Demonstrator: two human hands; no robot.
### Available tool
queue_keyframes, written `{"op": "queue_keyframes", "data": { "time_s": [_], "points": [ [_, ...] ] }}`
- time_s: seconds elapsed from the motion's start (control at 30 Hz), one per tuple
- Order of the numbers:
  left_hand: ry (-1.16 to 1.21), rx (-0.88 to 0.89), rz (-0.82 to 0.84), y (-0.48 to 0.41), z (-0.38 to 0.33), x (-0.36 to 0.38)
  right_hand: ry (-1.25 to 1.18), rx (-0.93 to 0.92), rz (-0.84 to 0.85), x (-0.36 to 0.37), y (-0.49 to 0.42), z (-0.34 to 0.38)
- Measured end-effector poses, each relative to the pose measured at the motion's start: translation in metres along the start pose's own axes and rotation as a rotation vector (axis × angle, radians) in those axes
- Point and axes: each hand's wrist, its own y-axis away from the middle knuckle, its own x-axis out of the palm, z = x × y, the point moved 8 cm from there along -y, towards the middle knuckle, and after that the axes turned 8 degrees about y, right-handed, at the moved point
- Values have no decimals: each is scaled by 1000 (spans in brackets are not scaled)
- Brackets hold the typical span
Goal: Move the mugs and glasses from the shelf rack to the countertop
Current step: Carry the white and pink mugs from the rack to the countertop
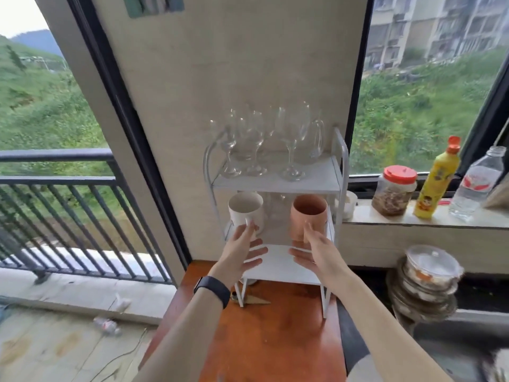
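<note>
A white two-tier shelf rack [316, 180] stands on the reddish-brown countertop [270, 340]. Several clear stemmed glasses [292, 142] and a clear glass mug [316, 139] fill its top tier. On the lower tier sit a white mug [243, 209] at the left and a pink mug [309, 213] at the right, their mouths tipped toward me. My left hand [242, 252] is spread open, fingertips at the white mug's handle. My right hand [316, 250] is open too, fingertips at the pink mug's handle. Neither hand holds anything.
On the sill at the right stand a red-lidded jar [394, 194], a yellow bottle [438, 183] and a clear water bottle [476, 183]. A stack of lidded containers [424, 282] sits below. A railed balcony [68, 216] lies to the left.
</note>
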Motion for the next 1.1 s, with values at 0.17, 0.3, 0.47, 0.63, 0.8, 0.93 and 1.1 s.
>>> {"op": "queue_keyframes", "data": {
  "time_s": [0.17,0.3,0.47,0.63,0.8,0.93,1.1],
  "points": [
    [102,-44,72,-1,6,-23,-16,3,-216,-7,7,1],
    [88,-41,214,10,-1,-38,-47,-5,-262,-4,32,4],
    [-51,18,386,32,-28,-25,-28,-62,-306,-8,77,14],
    [-191,14,565,62,-22,27,-2,-102,-435,-42,130,18],
    [-249,-74,747,100,15,96,-37,-121,-623,-105,203,8],
    [-265,-97,900,149,38,175,-72,-121,-809,-167,286,-9],
    [-295,-164,1115,230,86,289,-121,-122,-1029,-249,410,-44]
  ]
}}
